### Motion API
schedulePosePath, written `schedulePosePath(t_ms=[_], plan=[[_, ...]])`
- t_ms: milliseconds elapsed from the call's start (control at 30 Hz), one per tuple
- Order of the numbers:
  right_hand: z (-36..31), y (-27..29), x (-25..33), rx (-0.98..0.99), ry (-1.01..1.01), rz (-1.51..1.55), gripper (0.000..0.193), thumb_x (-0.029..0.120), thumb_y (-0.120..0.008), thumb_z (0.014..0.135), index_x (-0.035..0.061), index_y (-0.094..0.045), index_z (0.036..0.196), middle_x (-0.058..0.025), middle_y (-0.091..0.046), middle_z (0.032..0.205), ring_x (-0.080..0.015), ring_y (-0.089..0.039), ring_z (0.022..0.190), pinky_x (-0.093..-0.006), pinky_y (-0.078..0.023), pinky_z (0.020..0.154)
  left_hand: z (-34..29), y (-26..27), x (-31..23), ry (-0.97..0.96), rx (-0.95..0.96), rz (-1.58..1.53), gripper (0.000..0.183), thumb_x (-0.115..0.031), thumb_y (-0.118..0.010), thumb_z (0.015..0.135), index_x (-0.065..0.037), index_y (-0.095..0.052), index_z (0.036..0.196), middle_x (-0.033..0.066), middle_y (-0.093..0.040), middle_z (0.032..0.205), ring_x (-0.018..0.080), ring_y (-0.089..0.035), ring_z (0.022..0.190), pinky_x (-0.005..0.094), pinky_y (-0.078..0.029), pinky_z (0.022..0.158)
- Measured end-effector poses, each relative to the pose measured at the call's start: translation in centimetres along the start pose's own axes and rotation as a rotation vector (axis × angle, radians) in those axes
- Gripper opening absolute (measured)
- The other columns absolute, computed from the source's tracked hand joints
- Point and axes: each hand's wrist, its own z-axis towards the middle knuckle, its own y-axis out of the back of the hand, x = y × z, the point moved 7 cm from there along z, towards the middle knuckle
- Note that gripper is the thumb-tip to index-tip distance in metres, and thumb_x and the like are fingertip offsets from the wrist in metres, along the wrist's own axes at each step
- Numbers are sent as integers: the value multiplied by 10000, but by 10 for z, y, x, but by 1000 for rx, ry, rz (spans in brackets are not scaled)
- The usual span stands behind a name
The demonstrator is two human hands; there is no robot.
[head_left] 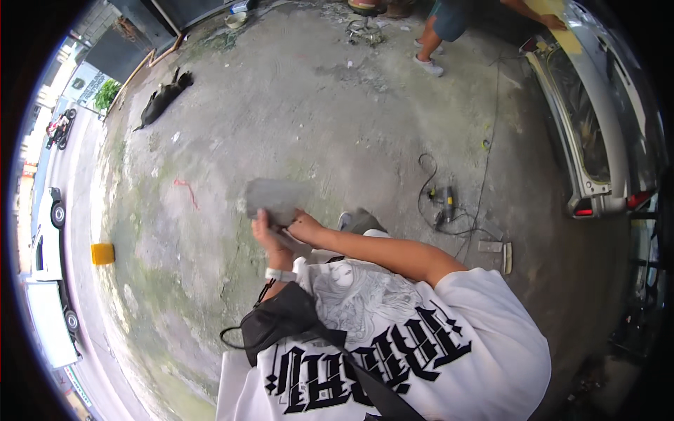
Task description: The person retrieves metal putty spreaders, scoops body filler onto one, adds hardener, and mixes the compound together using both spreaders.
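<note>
A thin, flat grey sheet (272, 198), smeared a little by motion, is in both my hands in front of my torso. It resembles sandpaper, but its surface is too blurred to be sure. My left hand (264, 235) grips its lower left part, thumb and fingers closed against it. Close beside, my right hand (305, 229) pinches the lower right part, and a paler flap (296, 245) hangs below between the wrists. A small black bag (281, 319) hangs against my left side.
A corded power tool (449, 203) lies on the concrete to the right, near two small blocks (491, 247). Far right stands a grey car body (604, 133); another person's hand (553, 22) touches it. A yellow block (102, 253) sits left; a black dog (163, 100) lies far left.
</note>
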Motion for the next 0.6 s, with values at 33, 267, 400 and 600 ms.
schedulePosePath(t_ms=[33, 267, 400, 600], plan=[[29, 5, 9, -18, -35, 292, 334, 115, -563, 878, -5, -584, 1189, -119, -644, 1060, -232, -590, 1036, -345, -453, 923, 32, 9, -21, -5, -70, 3, 290, -325, -590, 922, -107, -605, 1113, 13, -620, 991, 130, -583, 854, 286, -449, 689], [134, 17, 393, 24, 1201, -470, 1038, 551, -625, 825, -43, -94, 1490, -323, -198, 1484, -467, -213, 1387, -532, -169, 1150, 156, -80, -252, -468, -319, 32, 393, -395, -512, 946, -52, -569, 1129, 36, -598, 943, 124, -576, 834, 276, -493, 789], [218, 55, 508, -15, 1386, -614, 966, 718, -248, 889, -58, -225, 1464, -370, -223, 1468, -520, -226, 1374, -581, -215, 1101, 266, -112, -290, -566, -364, 113, 440, -407, -526, 937, -30, -545, 1164, 67, -588, 987, 156, -566, 892, 295, -475, 832], [379, 151, 584, -189, 1394, -686, 939, 704, -283, 890, -48, -257, 1452, -365, -259, 1447, -515, -270, 1348, -580, -246, 1076, 472, -143, -265, -277, -366, 258, 518, -424, -547, 924, 3, -510, 1216, 114, -572, 1053, 203, -550, 978, 323, -447, 896]])
